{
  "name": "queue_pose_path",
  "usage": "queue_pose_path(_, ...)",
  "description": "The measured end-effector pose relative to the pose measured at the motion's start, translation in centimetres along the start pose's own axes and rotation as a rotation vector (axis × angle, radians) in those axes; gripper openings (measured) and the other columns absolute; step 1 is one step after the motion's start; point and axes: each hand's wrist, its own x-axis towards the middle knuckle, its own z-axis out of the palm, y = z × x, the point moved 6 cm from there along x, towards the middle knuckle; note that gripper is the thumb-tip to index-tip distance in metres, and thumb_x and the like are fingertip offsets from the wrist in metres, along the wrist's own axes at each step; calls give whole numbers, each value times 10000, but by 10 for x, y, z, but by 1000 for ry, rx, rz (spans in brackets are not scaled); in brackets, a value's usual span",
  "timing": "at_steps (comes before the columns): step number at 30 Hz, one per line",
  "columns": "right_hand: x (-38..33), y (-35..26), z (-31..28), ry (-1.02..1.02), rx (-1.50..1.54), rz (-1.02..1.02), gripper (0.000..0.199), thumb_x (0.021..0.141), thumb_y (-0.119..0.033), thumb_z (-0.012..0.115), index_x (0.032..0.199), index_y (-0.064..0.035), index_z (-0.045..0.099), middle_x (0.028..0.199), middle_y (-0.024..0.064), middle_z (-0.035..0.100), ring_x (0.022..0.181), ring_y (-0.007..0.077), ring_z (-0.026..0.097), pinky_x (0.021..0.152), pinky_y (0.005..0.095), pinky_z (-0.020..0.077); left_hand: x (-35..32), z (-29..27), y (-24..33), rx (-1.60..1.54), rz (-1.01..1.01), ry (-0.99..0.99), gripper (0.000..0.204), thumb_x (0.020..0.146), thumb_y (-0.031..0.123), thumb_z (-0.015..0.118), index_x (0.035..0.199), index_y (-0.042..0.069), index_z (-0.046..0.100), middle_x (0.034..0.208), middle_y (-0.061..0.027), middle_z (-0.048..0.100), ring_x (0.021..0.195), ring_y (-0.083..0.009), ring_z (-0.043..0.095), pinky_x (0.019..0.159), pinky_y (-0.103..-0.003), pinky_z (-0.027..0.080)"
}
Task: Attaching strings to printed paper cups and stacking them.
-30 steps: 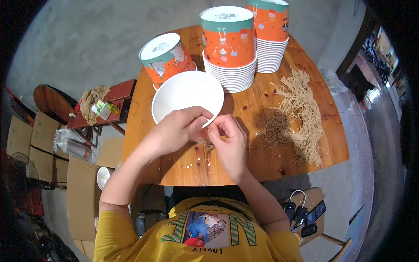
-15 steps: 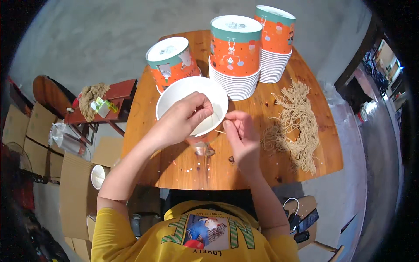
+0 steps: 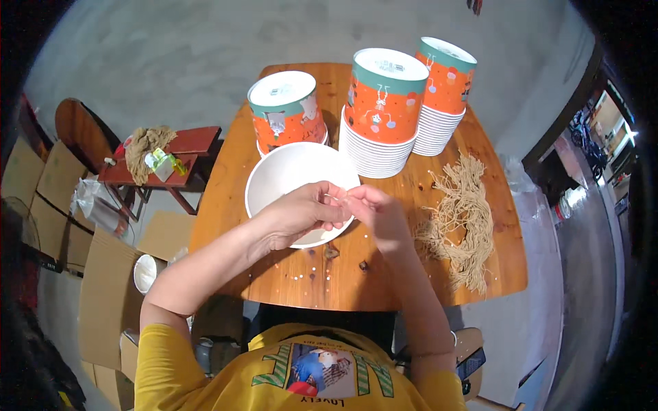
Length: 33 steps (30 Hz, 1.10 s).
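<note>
A white-lined paper bucket [image 3: 277, 175] stands at the near middle of the table, its wide mouth facing up toward me. Over its right rim my left hand [image 3: 305, 214] has its thumb and fingers closed in a pinch. My right hand [image 3: 379, 214] meets it there, also pinching, the fingertips of both almost touching. A thin pale string [image 3: 334, 198] shows faintly between the left fingers; whether the right fingers hold its other end is hidden. Right of my hands lies a loose bundle of tan string [image 3: 466, 229].
Upside-down stacks of orange and green paper buckets stand at the back: a left stack [image 3: 284, 113], a middle stack [image 3: 384, 103] and a right stack [image 3: 444, 82]. Small white bits dot the wooden table [image 3: 288, 281]. A red bench [image 3: 195, 142] holds tan string at left.
My left hand has come out of the bucket's mouth to its right rim, meeting my right hand. The bucket's opening has tipped more toward me, and the whole view has shifted slightly.
</note>
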Motion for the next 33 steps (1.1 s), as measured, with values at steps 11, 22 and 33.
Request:
queue_pose_path(11, 1, -67, 0, -223, -231, 9, 104, 901, -127, 583, 985, -77, 546, 701, -64, 508, 598, 0, 424, 512, 168, 325, 2, 3, 13, 42, 155, -25, 141, 901, 141, 600, 984, 27, 588, 837, -8, 600, 709, -53, 527, 616, -191, 421)
queue_pose_path(22, 17, -49, -24, 96, -690, -307, 72, 871, -59, 580, 918, -43, 633, 730, -24, 504, 615, 27, 433, 536, 191, 352, 7, 13, 9, 107, 78, -123, 140, 909, 176, 600, 896, 40, 631, 773, 25, 578, 662, -39, 493, 603, -177, 406)
queue_pose_path(33, -29, -61, -8, 202, -906, -397, 126, 793, -70, 697, 849, -53, 586, 768, 75, 563, 643, 187, 578, 556, 307, 473, 9, 7, 10, 43, 57, -103, 108, 917, 150, 605, 907, 45, 627, 753, 41, 594, 625, -19, 521, 558, -147, 420)
